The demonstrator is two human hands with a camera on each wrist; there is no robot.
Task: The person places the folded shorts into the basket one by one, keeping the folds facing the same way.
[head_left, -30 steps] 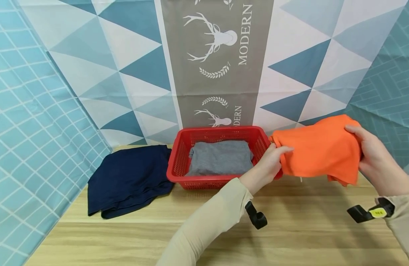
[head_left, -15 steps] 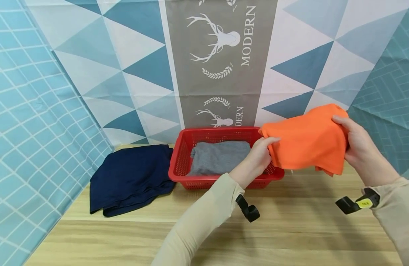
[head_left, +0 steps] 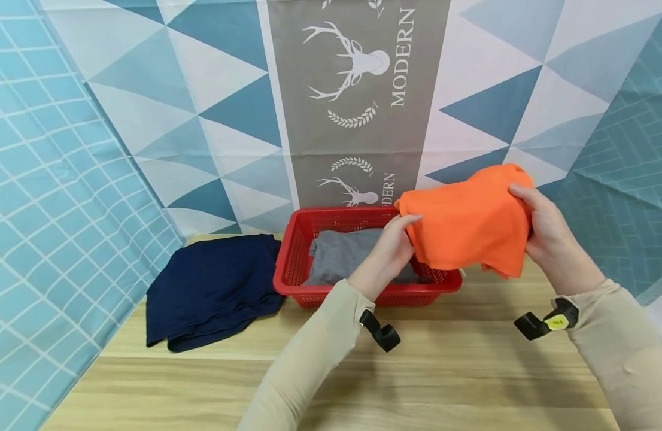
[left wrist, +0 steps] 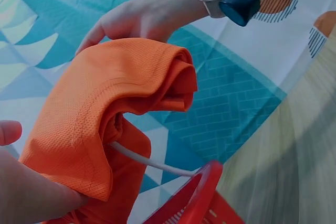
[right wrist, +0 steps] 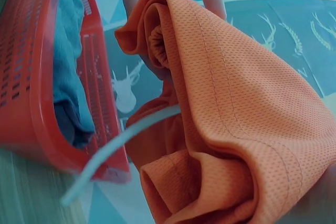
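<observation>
Your left hand [head_left: 386, 258] and right hand [head_left: 546, 230] grip the folded orange mesh garment [head_left: 468, 224].
It hides part of the red plastic basket [head_left: 293, 263] holding a grey folded shirt [head_left: 336, 254].

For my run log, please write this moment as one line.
left hand: holds orange garment | right hand: holds same | above red basket | inside: gray garment

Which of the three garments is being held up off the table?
The folded orange mesh garment, gripped by both hands. The grey garment lies in the red plastic basket; the navy one lies on the table.
</observation>
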